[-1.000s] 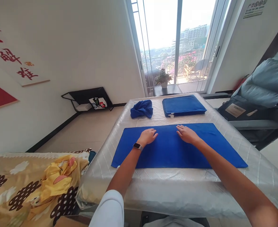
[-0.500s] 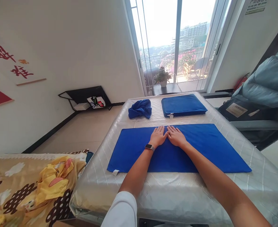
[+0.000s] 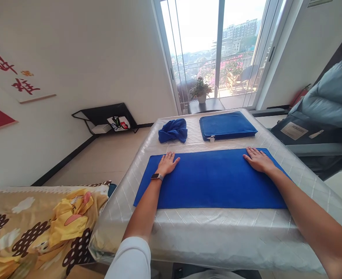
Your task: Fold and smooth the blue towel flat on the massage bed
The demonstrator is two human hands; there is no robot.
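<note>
A blue towel lies spread flat across the near part of a bed-like surface with a shiny silver cover. My left hand, with a watch on its wrist, rests flat on the towel near its far left corner. Close to the far right corner, my right hand lies palm down on the cloth, fingers stretched. Beyond the towel sit a crumpled blue cloth on the left and a neat stack of folded blue cloths on the right, a white tag at its near edge.
On the left is bedding with a yellow garment on it. A black rack stands by the wall. A grey recliner is at the right. Behind, a potted plant stands before the glass door.
My hands were together at the middle of the towel's far edge. They have slid apart, the left one leftward and the right one rightward, staying flat on the cloth.
</note>
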